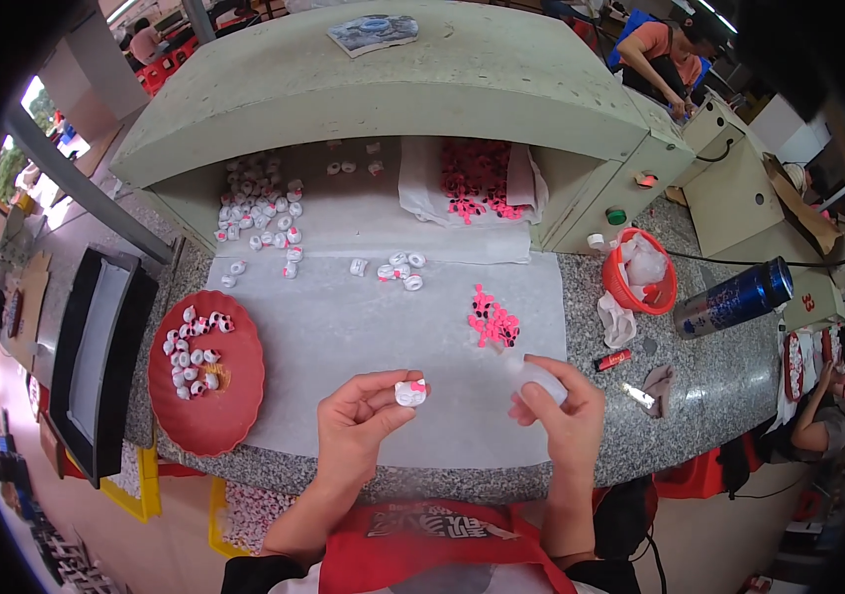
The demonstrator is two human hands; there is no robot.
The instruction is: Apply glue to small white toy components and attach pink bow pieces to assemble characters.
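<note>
My left hand (355, 414) pinches a small white rounded piece with a pink patch (410, 394) between thumb and fingertips, raised over the white paper sheet (343, 342). To its right, my right hand (573, 411) is closed around a whitish, translucent squeeze bottle (547, 382); its blurred tip points left. Just beyond that hand lies a loose heap of small pink and black pieces (494, 322). Several more white pieces (400, 269) rest farther up the sheet. At the left, a red scalloped plate (170, 421) holds white pieces, some with pink and dark parts.
A pale green metal hood (373, 104) arches over the back, sheltering white pieces (259, 203) and a cloth with pink parts (477, 178). On the right are a red basket (668, 292), a blue bottle (734, 299) and a red tube (612, 360). A black tray (135, 327) stands left.
</note>
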